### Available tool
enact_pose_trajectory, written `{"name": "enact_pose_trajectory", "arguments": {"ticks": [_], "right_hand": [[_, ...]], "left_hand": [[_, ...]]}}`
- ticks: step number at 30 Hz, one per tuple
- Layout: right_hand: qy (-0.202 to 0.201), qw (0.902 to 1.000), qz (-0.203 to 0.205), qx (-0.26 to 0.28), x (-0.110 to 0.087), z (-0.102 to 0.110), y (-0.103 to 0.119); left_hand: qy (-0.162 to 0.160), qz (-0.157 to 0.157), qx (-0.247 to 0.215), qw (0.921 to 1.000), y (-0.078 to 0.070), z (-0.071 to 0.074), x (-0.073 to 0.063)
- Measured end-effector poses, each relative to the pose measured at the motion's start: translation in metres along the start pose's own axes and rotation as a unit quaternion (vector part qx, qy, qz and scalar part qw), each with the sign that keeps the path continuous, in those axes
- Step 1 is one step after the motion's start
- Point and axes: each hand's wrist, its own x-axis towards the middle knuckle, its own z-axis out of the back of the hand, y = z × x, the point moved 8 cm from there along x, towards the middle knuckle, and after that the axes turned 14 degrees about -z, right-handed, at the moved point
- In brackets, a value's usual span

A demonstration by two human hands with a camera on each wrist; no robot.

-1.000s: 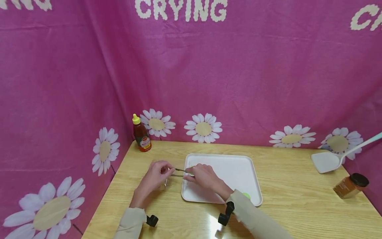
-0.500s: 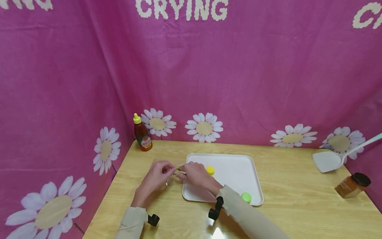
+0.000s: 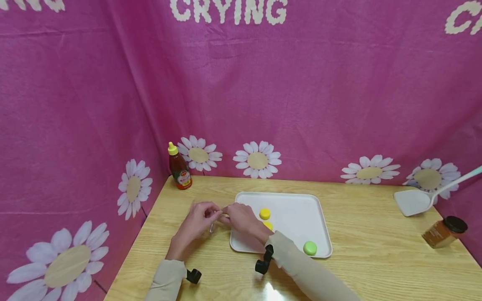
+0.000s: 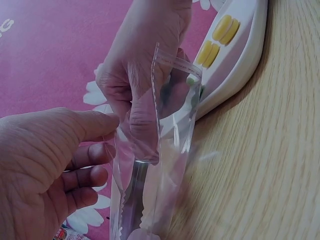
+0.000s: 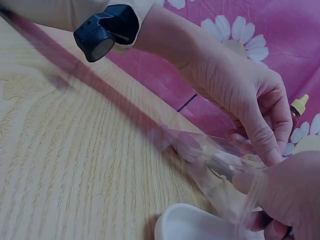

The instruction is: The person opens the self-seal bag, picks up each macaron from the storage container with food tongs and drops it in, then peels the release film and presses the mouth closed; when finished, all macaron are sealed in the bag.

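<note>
Fingers: left hand [image 3: 198, 218] pinches the bag [image 4: 175, 142] by its edge; right hand [image 3: 242, 218] grips the tongs [image 4: 137, 187] at the bag's mouth.

Surroundings: white tray [image 3: 291, 205] just right of the bag on the wood table [image 3: 376, 255]. On it, two yellow macarons [image 3: 265, 214] close together and a green macaron [image 3: 310, 248] near the near right corner. Sauce bottle [image 3: 181, 170] stands behind the left hand; jar [image 3: 444, 232] and spatula [image 3: 414, 202] at far right. Right hand and forearm cover the tray's left part; in the head view the hands hide much of the bag.

Left thumb and fingertips meet on the film, the other fingers bent; right thumb lies along the tongs.

Bag: transparent, glossy, creased, with a seal strip near its mouth, which stands parted. Tongs: metal, serrated at the tip, inside the bag. A pale rounded form lies deeper in, too unclear to identify.
</note>
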Motion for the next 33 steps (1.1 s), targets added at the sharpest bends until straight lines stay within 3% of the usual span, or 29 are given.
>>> {"name": "enact_pose_trajectory", "arguments": {"ticks": [10, 22, 33], "right_hand": [[0.010, 0.9995, -0.010, 0.027, -0.009, 0.006, -0.009], [-0.005, 0.9991, 0.009, 0.042, -0.036, 0.023, -0.027], [-0.030, 0.9988, -0.009, 0.037, -0.063, 0.036, -0.044]], "left_hand": [[0.004, 0.015, -0.006, 0.9999, 0.003, -0.001, -0.001], [-0.002, 0.012, -0.006, 0.9999, 0.002, 0.000, -0.002], [-0.006, 0.019, -0.004, 0.9998, 0.002, 0.001, -0.003]]}}
